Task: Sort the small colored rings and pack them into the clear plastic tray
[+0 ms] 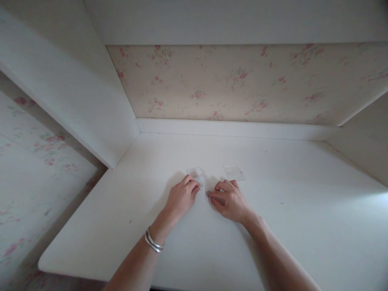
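Both my hands rest on a white tabletop (273, 226), close together near its middle. My left hand (181, 197), with silver bangles at the wrist, has its fingers curled onto a small clear plastic piece (198, 176) lying flat on the table. My right hand (229, 200) pinches something small and dark at its fingertips, right beside that piece; what it is I cannot tell. A second clear square piece (234, 173) lies just beyond my right hand, untouched.
A white panel (75, 101) slopes up on the left, and a wall with floral wallpaper (236, 81) stands behind a white ledge (236, 128). The table's front left corner (45, 264) drops off to a floral surface below.
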### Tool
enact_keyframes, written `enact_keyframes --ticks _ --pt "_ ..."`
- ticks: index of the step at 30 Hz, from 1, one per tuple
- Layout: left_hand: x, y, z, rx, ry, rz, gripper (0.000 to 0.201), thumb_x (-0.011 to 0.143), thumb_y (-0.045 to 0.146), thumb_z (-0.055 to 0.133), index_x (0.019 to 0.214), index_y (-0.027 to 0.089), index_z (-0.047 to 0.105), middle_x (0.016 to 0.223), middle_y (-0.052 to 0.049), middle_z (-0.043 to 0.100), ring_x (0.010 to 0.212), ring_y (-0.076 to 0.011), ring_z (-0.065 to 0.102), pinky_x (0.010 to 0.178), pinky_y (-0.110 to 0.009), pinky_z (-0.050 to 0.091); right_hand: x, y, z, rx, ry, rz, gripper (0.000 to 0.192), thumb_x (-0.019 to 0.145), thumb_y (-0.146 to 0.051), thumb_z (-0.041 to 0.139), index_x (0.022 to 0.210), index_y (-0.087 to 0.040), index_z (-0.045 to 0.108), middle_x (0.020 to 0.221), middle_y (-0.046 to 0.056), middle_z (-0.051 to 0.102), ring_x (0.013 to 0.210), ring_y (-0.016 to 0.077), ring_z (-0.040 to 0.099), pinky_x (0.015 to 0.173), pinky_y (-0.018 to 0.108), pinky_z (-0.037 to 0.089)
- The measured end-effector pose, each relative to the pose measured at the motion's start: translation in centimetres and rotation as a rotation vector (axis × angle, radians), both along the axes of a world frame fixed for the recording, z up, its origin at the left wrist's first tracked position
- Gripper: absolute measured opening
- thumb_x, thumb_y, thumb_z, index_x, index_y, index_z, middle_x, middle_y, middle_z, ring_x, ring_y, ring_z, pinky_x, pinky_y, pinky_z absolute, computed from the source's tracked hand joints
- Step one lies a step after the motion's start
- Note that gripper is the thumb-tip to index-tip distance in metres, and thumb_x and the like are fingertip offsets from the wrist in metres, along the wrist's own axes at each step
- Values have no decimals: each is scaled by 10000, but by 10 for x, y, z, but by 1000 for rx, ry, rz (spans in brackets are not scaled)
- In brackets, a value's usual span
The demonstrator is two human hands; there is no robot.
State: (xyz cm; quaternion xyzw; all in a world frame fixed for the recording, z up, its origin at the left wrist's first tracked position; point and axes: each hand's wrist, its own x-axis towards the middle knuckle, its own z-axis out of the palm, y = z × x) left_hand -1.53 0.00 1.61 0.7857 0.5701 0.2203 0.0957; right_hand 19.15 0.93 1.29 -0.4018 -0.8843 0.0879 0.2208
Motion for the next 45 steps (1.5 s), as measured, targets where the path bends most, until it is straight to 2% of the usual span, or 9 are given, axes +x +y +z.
enact_keyframes --ticks 10,20,23,27,30,33,36,41,45 --pt "-3 2 -1 -26 -79 -58 180 918 223 467 921 225 647 956 -18 612 812 -125 607 733 -227 476 1 2 -2 20 86 -27 151 838 -241 562 840 -258 712 814 23 600 771 151 511 754 312 304" --pt "-1 -1 0 -51 -127 -72 188 895 194 478 951 226 655 952 -26 591 752 -119 597 722 -236 485 -3 13 -17 80 337 -320 172 864 -296 541 826 -233 697 779 18 618 746 152 567 742 309 363" --pt "1 -4 5 -30 -111 -61 191 884 209 493 1007 240 636 971 -28 578 750 -122 593 721 -241 487 -7 12 -18 73 322 -310 158 862 -291 554 831 -238 700 775 12 616 759 149 572 748 307 357" --pt "9 -9 7 19 -82 -128 187 889 226 481 973 234 648 929 -36 561 790 -135 581 755 -256 483 -11 10 -19 75 274 -310 156 857 -280 557 831 -240 705 779 13 616 766 145 571 765 304 358" --pt "17 -12 4 38 -7 -188 169 879 240 503 919 228 666 886 -43 545 776 -152 564 762 -299 477 -11 11 -19 80 258 -320 161 853 -277 554 850 -241 711 779 17 613 763 147 569 761 302 360" --pt "22 -13 0 48 55 -222 180 877 253 513 962 234 671 884 -50 532 771 -166 548 750 -327 471 -6 13 -19 101 281 -341 169 857 -276 549 856 -239 714 781 22 616 778 154 570 762 309 355" --pt "23 -13 -2 45 79 -226 204 896 252 487 990 234 667 880 -52 522 773 -167 541 737 -324 466 -1 16 -18 107 311 -369 164 857 -271 551 837 -235 709 783 17 617 784 153 572 763 309 350" --pt "23 -13 -4 44 121 -224 223 916 239 450 884 218 670 846 -43 510 743 -157 527 705 -307 451 0 15 -16 80 312 -372 158 860 -262 550 838 -237 704 784 8 613 781 145 575 772 304 348" --pt "24 -13 -4 54 103 -228 229 922 228 440 891 214 666 838 -38 509 724 -147 522 698 -301 448 -3 14 -16 69 302 -372 164 869 -263 543 841 -239 703 780 7 610 778 143 574 783 303 344"
